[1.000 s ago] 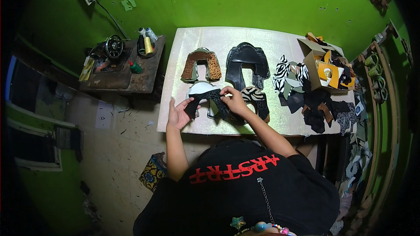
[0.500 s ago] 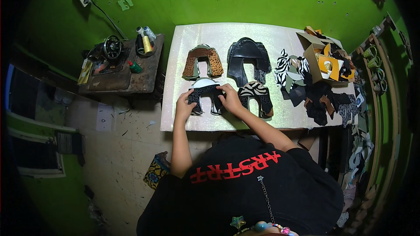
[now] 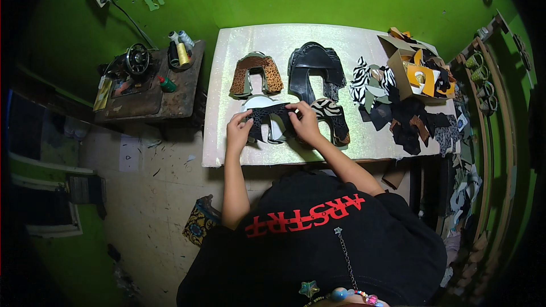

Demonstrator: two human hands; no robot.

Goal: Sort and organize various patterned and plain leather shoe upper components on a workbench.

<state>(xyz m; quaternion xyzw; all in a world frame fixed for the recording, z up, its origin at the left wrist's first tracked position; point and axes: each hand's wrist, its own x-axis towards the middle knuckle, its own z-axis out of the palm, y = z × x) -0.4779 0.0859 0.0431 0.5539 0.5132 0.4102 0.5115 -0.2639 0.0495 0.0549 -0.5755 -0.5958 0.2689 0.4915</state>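
One dark patterned piece (image 3: 267, 114) in the pinched fingers of left hand (image 3: 239, 131) and right hand (image 3: 306, 124); red lettering (image 3: 310, 219) on black shirt (image 3: 278, 267).

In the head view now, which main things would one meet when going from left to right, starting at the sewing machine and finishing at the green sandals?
Sewing machine → yellow thread cone → left hand → dark patterned piece → right hand → cardboard box → green sandals.
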